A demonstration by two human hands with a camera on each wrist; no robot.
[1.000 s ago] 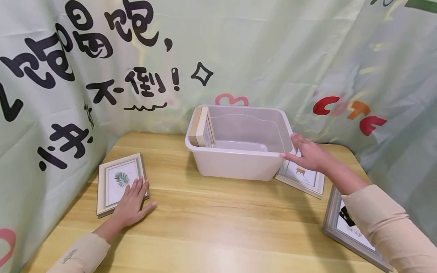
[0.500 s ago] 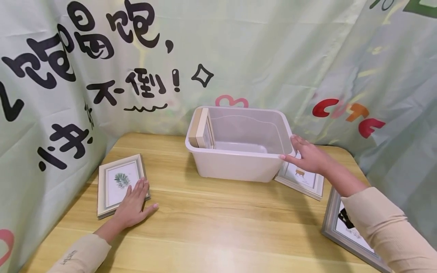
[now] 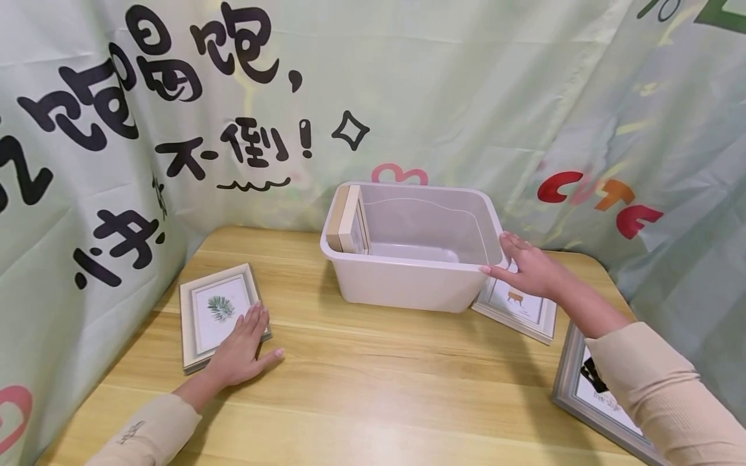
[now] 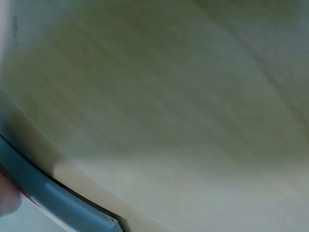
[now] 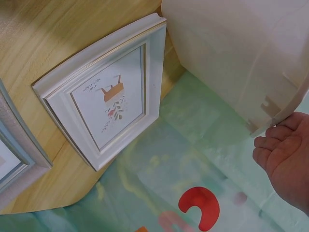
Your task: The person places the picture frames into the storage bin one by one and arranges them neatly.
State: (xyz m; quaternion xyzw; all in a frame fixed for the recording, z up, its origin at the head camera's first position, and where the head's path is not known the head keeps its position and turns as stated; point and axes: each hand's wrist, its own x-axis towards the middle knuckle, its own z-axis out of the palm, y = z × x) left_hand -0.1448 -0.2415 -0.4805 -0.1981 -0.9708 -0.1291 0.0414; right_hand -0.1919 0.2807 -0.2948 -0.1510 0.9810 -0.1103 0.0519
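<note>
Two hands, one bin, three picture frames lying on the counter point(image 3: 373, 401) and at least two more inside the bin make up the scene. The left hand point(image 3: 240, 349) lies with its fingers straight and released, touching the near right edge of the leaf frame point(image 3: 218, 314), which rests face up at the left of the counter. The right hand point(image 3: 529, 266) is at the right end of the grey-white bin point(image 3: 408, 283), its fingers grasping the rim and its thumb at the near corner. The two frames point(image 3: 348, 220) in the bin stand upright, side by side against its left wall. Just right of the bin lies the white frame point(image 3: 519, 304), and nearer, partly under the right sleeve point(image 3: 647, 375), the grey frame point(image 3: 600, 401). The head view alone shows inside the bin, along with black lettering on the cloth point(image 3: 454, 84) behind. The right wrist view shows all of the white frame, whose far part the bin and hand cover from the head: a sprig above an orange-brown legged pot, with small print; it also shows the fingers curled over the rim. The left wrist view gives only blurred wood grain, a frame edge and one fingertip.
</note>
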